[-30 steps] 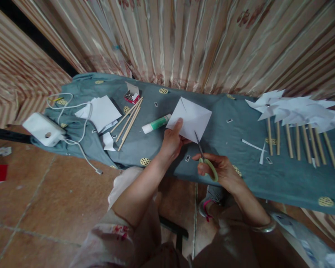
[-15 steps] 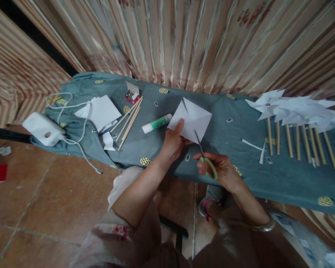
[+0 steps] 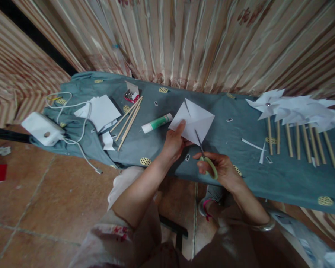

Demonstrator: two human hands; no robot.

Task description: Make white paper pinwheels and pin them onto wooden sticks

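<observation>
A square sheet of white paper (image 3: 199, 117) is held over the table by my left hand (image 3: 175, 143), thumb on top and fingers mostly hidden beneath. A slit runs inward from the sheet's top corner. My right hand (image 3: 219, 167) grips the light-green handles of a pair of scissors (image 3: 211, 169). The scissor blades lie over the paper's lower edge, pointing toward its middle. Just left of the sheet a green and white glue stick (image 3: 157, 123) rests on the cloth.
Several white paper pinwheels (image 3: 301, 109) on sticks lie at the right, near paper strips (image 3: 254, 145). Leftward are wooden sticks (image 3: 130, 124), a small red box of metal pins (image 3: 132, 95), stacked paper (image 3: 103, 111) and a white power bank (image 3: 43, 128) with cables. A pleated curtain (image 3: 184, 44) hangs behind.
The paper has shifted slightly to the right in my left hand's hold. The scissors and my right hand stay almost where they were.
</observation>
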